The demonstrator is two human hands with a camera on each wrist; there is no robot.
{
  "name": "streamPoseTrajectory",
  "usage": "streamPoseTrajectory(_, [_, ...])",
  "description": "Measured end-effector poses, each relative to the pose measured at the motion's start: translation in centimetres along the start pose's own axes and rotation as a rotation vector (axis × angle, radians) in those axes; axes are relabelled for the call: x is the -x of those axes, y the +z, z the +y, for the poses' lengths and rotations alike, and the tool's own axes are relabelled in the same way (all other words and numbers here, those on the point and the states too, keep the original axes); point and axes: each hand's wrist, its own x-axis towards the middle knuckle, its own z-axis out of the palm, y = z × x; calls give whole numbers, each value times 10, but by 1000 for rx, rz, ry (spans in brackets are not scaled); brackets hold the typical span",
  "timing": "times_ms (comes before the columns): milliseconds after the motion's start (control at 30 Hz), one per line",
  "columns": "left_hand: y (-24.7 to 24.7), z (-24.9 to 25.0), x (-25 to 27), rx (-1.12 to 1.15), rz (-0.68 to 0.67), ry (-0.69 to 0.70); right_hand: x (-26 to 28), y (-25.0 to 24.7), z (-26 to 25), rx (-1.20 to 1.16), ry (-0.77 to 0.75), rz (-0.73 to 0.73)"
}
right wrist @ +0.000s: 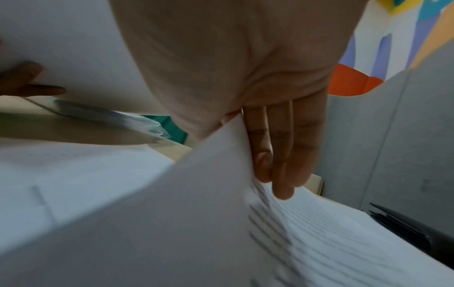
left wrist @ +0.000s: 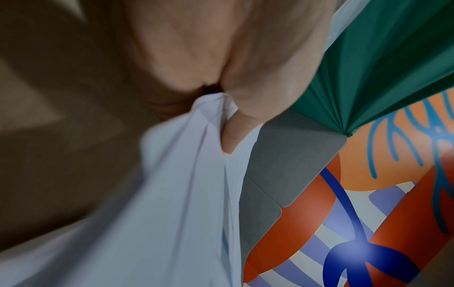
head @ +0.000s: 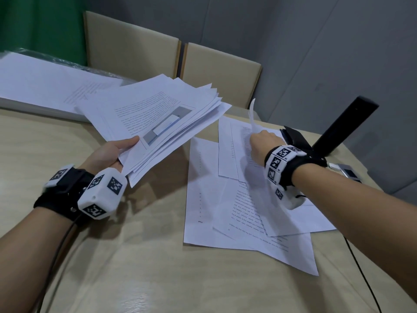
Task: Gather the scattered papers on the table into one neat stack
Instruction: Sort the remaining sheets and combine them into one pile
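Observation:
My left hand grips the near corner of a fanned bundle of printed sheets and holds it in the air above the table's left half. In the left wrist view the thumb presses on that bundle. My right hand pinches a single sheet whose edge curls upward, over several loose papers lying overlapped on the table. The right wrist view shows the lifted sheet against my fingers, with printed pages underneath.
The beige table carries a large paper pile in plastic wrap at the far left. A black device on a stand sits at the right edge, beside a small phone-like item. Two beige chair backs stand behind.

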Motion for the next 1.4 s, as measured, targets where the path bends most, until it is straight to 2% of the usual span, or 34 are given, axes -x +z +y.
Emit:
streamPoseTrajectory(67, [0,0,0,5,4,-4,-11,2,-12,-116,55,6])
streamPoseTrajectory(200, [-3,0,-2,-1,0,25,-24,12,-40,-208,136,-142])
streamPoseTrajectory(300, [-4,-1,-2,7,-42,38,-26,17,-47,-258,145,-157])
streamPoseTrajectory(400, [-4,-1,-3,17,-8,40,-23,18,-44,-314,164,-152])
streamPoseTrajectory(600, [-2,-2,-3,-9,45,62,-20,20,-46,-205,152,-106])
streamPoseTrajectory(733, [-3,-1,-2,-21,51,57,-9,12,-26,-248,112,81])
streamPoseTrajectory(1000, [-6,0,-3,-52,52,31,52,-19,16,-167,105,127])
streamPoseTrajectory(1167, [-7,-2,-6,-83,63,72,101,4,10,24,85,170])
streamPoseTrajectory(1267, [-6,-3,-6,-93,71,73,108,30,8,29,90,180])
streamPoseTrajectory(1400, [-4,-3,-5,-99,68,79,107,57,9,-23,174,88])
